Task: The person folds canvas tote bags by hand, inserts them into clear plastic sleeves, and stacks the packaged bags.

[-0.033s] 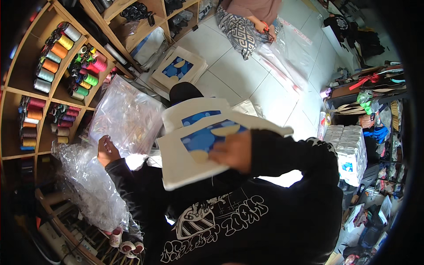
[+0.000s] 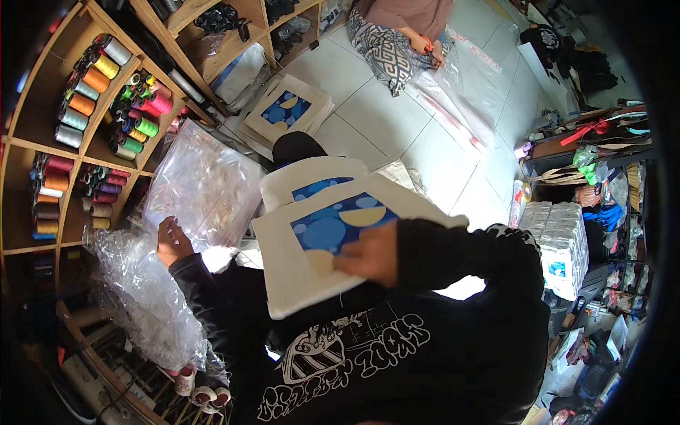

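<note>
So the main thing here is a cream fabric piece (image 2: 287, 287) with a blue printed panel (image 2: 315, 230) full of rounded shapes; it sits right around the centre of the clock, spread over the person's dark-clothed lap, with its upper edge overlapping a second cream piece (image 2: 280, 188) just toward 11 o'clock. The right hand (image 2: 370, 256) comes in from the 4 o'clock side and rests on the print with its fingers bent; it's a bit blurry, so I can't tell whether it's pinching the cloth or just pressing on it. The left hand (image 2: 174, 241) is out at 9 o'clock, loosely spread with fingers slightly curled and nothing visible in it; a stack of clear plastic sleeves (image 2: 202, 184) lies just above it, and crumpled clear plastic (image 2: 145, 297) sits toward 8, though I can't say if the hand touches either one.

Around the edges: thread spools (image 2: 88, 85) in a wooden shelf (image 2: 21, 134) at 10; a pile of similar printed pieces (image 2: 319, 99) on the floor at 11; another person (image 2: 407, 18) between 12 and 1, hands by something red-orange; a plastic-wrapped bundle (image 2: 559, 237) at 3.
</note>
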`<state>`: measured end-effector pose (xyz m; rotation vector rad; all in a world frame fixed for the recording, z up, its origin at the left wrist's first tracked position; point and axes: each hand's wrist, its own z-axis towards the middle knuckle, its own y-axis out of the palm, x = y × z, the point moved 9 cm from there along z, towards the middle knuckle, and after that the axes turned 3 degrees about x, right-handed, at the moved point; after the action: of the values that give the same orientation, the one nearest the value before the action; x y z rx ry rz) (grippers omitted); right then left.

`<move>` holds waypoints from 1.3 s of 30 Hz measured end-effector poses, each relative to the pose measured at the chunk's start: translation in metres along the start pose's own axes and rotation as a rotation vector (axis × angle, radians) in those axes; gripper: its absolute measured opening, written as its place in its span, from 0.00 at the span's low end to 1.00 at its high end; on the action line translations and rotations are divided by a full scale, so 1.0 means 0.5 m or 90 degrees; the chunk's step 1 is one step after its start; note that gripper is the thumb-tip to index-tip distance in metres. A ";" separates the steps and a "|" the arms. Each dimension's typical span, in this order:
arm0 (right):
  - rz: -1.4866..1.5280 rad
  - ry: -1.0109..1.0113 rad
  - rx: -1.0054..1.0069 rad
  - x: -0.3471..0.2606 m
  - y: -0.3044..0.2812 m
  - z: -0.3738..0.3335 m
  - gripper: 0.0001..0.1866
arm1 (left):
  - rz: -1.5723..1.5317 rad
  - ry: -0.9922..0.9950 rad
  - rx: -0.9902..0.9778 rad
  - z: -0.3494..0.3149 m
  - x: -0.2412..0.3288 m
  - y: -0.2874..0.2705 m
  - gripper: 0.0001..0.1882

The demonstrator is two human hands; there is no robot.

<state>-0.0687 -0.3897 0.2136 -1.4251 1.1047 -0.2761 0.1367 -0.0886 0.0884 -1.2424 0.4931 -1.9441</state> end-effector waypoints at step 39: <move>0.023 0.608 -0.043 0.313 0.191 -0.113 0.57 | 0.022 0.163 -0.141 -0.064 0.127 0.030 0.25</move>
<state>-0.0724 -0.5217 0.0744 -1.3369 1.9091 -0.9626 0.0991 -0.1492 0.1017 -1.1116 0.8748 -2.0729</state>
